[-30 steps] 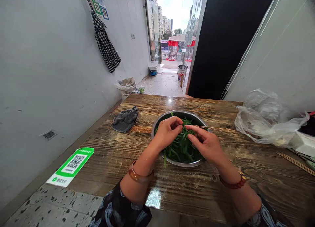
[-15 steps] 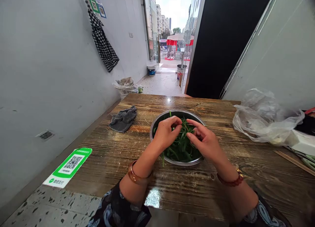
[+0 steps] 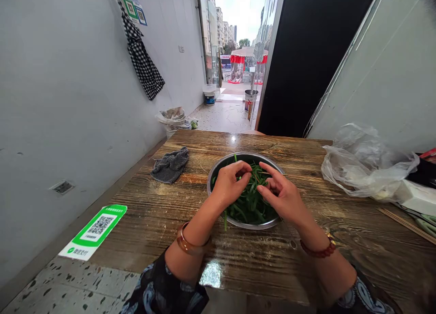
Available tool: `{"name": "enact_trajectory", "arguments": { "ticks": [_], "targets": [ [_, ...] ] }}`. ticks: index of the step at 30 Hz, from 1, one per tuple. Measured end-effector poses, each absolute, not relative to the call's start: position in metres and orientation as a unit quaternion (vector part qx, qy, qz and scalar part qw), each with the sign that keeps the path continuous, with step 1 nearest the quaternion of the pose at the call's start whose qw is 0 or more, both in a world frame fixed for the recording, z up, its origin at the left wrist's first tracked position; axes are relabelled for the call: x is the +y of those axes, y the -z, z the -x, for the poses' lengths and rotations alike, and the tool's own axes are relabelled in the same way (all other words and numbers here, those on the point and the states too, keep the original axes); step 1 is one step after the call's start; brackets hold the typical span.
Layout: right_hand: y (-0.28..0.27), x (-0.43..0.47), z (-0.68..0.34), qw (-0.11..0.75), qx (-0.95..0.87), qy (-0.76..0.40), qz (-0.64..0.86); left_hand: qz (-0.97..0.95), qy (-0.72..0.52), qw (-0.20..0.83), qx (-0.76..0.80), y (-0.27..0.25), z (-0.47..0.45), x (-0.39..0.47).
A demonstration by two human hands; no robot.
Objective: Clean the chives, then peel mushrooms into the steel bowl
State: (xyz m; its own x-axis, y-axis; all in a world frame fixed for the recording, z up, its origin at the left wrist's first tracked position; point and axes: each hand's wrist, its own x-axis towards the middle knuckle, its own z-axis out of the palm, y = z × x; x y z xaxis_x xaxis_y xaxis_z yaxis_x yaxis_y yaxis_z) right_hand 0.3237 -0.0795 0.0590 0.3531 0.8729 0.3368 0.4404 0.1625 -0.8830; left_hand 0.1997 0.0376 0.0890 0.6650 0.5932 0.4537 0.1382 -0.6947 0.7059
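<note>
A round metal bowl (image 3: 218, 163) stands on the wooden table and holds a heap of long, narrow green leaves (image 3: 254, 203). Over its left half, my left hand (image 3: 231, 181) has thumb and index finger drawn together in a pinch. What lies between those fingertips is too small to make out. On the opposite side, my right hand (image 3: 284, 193) keeps its index finger and thumb apart, while its other fingers curl inward above the leaves. The fingertips of both hands face each other over the heap. One leaf hangs over the bowl's near rim.
A dark grey cloth (image 3: 170, 165) lies left of the bowl. The payment-code card (image 3: 97, 230) is at the table's left edge. To the right are a crumpled clear plastic bag (image 3: 364, 164), a white box (image 3: 417, 196) and several thin wooden sticks (image 3: 405, 224).
The right hand's index finger has shifted slightly and its gap from the thumb looks a little wider. My left hand stays in nearly the same pinch.
</note>
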Motion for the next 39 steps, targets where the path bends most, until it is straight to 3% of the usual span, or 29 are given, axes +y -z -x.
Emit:
{"name": "enact_trajectory", "arguments": {
  "ticks": [24,39],
  "targets": [
    [-0.0593,-0.0788,-0.3247,0.545,-0.530,-0.190,0.622,-0.888,-0.368,0.208,0.178,-0.0859,-0.1988,0.0375],
    [-0.0605,-0.0782,-0.3285,0.587,-0.493,-0.215,0.605,-0.916,-0.278,0.271,0.096,-0.0889,-0.1999,0.0332]
  ]
}}
